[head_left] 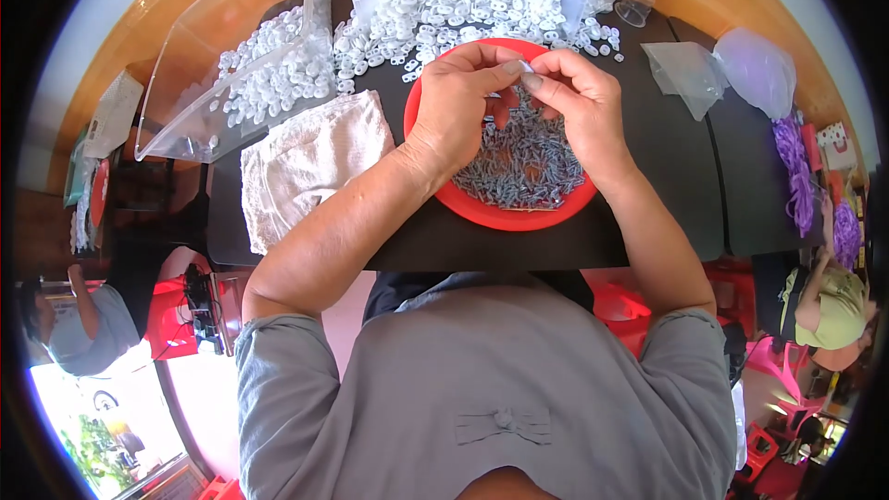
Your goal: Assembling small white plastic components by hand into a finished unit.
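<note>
Both my hands meet over the far part of a round red basin [482, 214]. My left hand [452, 104] is closed, its thumb and forefinger pinching at a small white piece [526, 66]. From the other side, my right hand [585, 104] pinches the same piece between thumb and fingertips. Most of that piece is hidden by the fingers. Below them, the basin holds a heap of small grey metal parts [528, 167] that look like screws. Beyond the basin lies a big pile of small white plastic pieces [463, 0], many with two holes.
A clear plastic bin [176, 93] with more white pieces lies tipped at the left. A folded whitish cloth [315, 162] lies beside my left forearm. Clear plastic bags [755, 69] and purple strands [794, 171] are at the right. Other people sit at both sides.
</note>
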The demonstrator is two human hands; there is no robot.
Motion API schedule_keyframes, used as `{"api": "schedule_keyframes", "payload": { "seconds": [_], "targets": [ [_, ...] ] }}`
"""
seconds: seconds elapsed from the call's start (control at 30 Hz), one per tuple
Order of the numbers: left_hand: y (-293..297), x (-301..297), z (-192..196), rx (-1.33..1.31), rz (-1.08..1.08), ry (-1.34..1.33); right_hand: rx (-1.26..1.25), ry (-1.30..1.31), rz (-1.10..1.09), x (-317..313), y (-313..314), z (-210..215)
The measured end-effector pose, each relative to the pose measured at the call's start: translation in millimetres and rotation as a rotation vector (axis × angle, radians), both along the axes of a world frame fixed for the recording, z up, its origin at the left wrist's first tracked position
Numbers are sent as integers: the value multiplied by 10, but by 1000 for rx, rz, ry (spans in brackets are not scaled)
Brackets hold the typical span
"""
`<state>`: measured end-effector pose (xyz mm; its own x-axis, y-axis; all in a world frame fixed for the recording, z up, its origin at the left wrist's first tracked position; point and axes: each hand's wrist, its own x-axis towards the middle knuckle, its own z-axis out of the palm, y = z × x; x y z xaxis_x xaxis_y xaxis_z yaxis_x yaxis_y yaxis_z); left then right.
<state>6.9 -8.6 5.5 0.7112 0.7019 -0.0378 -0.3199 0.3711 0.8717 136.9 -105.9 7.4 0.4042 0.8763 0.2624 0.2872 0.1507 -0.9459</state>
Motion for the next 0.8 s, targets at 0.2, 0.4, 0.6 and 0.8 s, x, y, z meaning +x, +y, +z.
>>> {"api": "schedule_keyframes", "payload": {
  "seconds": [0.2, 0.4, 0.6, 0.8],
  "targets": [
    [-52, -6, -27, 177, -27, 99, -22, -7, -13, 93, -17, 45],
    [28, -19, 3, 302, -76, 178, -108, -90, 74, 178, -55, 96],
    [22, -24, -1, 362, -156, 306, -112, 4, 33, 150, -39, 96],
    [43, -27, -119, 785, 48, 74, -173, 419, 151, 274, -41, 91]
  ]
}}
